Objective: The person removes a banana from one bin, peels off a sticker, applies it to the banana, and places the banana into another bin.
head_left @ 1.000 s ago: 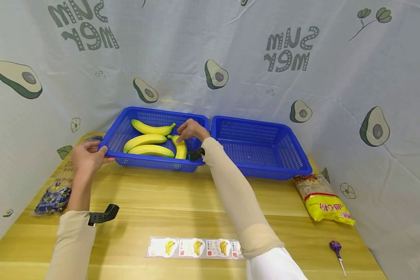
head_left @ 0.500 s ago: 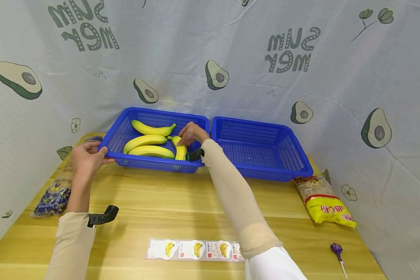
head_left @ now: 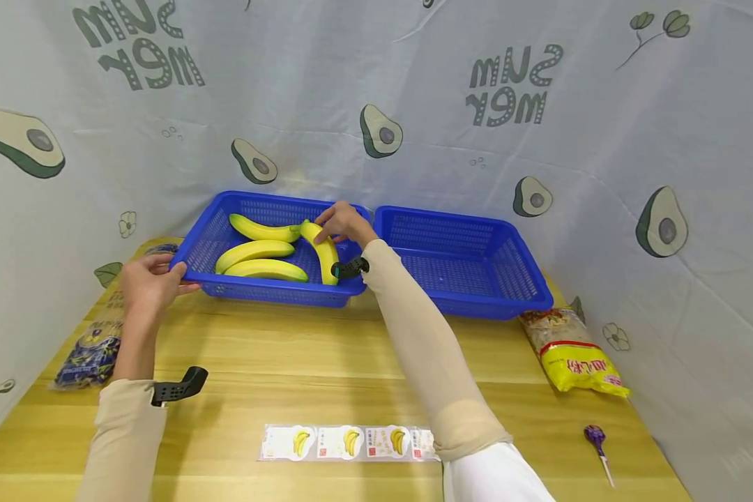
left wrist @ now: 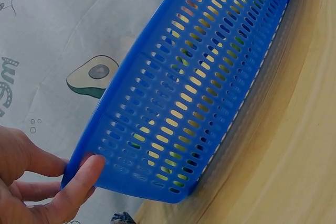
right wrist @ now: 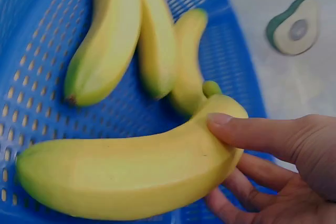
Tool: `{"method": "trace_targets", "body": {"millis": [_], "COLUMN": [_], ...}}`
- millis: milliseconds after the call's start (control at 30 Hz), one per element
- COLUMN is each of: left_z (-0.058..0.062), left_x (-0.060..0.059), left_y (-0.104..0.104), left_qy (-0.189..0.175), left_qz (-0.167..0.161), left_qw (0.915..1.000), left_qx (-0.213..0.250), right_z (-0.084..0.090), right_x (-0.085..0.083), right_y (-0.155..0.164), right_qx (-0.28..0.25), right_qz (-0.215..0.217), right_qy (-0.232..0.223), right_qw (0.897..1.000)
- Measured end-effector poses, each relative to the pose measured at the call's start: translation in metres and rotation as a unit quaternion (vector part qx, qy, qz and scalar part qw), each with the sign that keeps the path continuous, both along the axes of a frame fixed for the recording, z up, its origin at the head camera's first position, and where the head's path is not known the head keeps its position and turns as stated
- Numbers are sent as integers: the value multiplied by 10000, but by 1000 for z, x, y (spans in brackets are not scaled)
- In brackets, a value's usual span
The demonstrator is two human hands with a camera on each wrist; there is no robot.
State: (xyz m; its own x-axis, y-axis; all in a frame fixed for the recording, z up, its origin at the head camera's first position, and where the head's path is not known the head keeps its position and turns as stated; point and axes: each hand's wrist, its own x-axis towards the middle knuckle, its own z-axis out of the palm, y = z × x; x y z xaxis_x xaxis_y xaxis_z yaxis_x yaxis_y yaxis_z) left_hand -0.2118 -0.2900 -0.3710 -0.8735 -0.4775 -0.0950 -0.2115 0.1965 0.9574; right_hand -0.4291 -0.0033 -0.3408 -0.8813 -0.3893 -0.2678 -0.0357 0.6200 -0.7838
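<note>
A blue basket (head_left: 208, 239) on the left holds several yellow bananas (head_left: 254, 249). My right hand (head_left: 341, 222) grips one banana (head_left: 323, 249) near its stem end and holds it lifted over the basket's right side. The right wrist view shows thumb and fingers (right wrist: 262, 135) wrapped round that banana (right wrist: 131, 177), with the other bananas (right wrist: 113, 40) lying below. My left hand (head_left: 147, 279) grips the basket's front-left corner; in the left wrist view its fingers (left wrist: 79, 182) curl over the basket rim (left wrist: 173, 77).
A second blue basket (head_left: 527, 293) stands to the right of the first. A sticker strip (head_left: 345, 443) with banana pictures lies near the table's front. A yellow-and-red packet (head_left: 571, 352) and a purple lollipop (head_left: 596, 439) lie at the right, a dark blue packet (head_left: 90, 352) at the left.
My right hand has taken hold of the rightmost banana and raised its stem end up and back. The left hand stays on the basket corner.
</note>
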Motion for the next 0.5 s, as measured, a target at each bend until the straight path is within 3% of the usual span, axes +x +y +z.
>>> {"method": "trace_targets", "body": {"millis": [200, 500], "left_z": [-1, -1], "left_x": [1, 3], "left_y": [-1, -2], "left_qy": [9, 56], "left_qz": [-58, -238], "left_qw": [9999, 9997], "left_qx": [120, 2], "right_z": [22, 45], "right_x": [8, 18], "right_y": [8, 23], "right_qx": [-467, -501], "right_qz": [223, 455], "right_qy": [45, 372], "right_qw": [9986, 9970]}}
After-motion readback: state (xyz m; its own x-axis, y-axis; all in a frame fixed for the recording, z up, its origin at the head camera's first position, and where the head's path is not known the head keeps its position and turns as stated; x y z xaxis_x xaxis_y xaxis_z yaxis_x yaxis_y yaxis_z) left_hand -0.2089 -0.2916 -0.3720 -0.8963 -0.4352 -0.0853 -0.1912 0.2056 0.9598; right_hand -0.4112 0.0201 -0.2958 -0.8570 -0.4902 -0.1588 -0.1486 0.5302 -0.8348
